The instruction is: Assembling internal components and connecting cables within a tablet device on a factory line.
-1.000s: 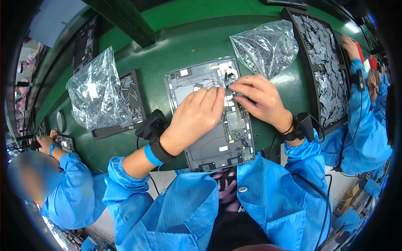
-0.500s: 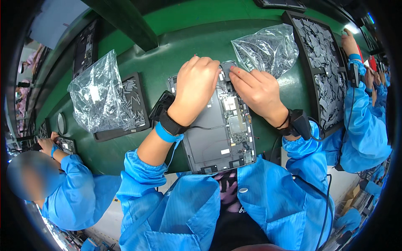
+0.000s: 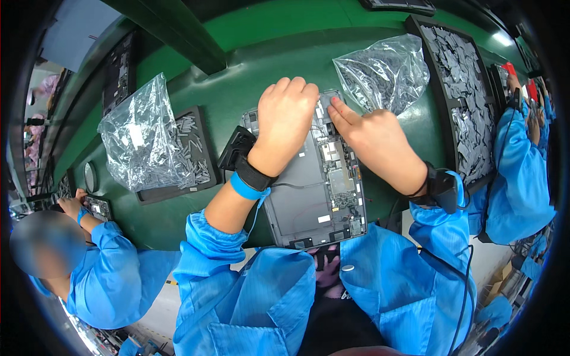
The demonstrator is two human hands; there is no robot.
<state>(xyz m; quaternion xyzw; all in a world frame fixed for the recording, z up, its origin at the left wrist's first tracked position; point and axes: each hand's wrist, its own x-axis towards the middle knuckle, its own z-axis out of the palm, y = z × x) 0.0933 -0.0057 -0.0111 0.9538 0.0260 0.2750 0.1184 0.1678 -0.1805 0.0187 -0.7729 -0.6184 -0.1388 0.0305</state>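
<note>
An opened tablet-like device (image 3: 291, 204) lies on the green bench in front of me, its dark battery panels and circuit board (image 3: 340, 178) bare. My left hand (image 3: 288, 115) is closed over its far edge, knuckles up; its fingertips are hidden, and I cannot see what they hold. My right hand (image 3: 380, 139) rests at the far right corner with its other fingers curled. Its index fingertip touches a small dark part at that corner, and whatever is under the fingers is too small to name. A blue band and a black strap circle my left wrist.
Left stands a black tray (image 3: 205, 136) of small grey strips, partly under a clear plastic bag (image 3: 139, 139). Another clear bag (image 3: 386, 71) of dark pieces lies far right, beside a divided tray (image 3: 454, 151) of grey pieces. Co-workers in blue sit on both sides.
My right hand has turned, its index finger now lying on the corner and the other fingers more curled. My left hand stays at the far edge. The right co-worker's raised hand has lowered.
</note>
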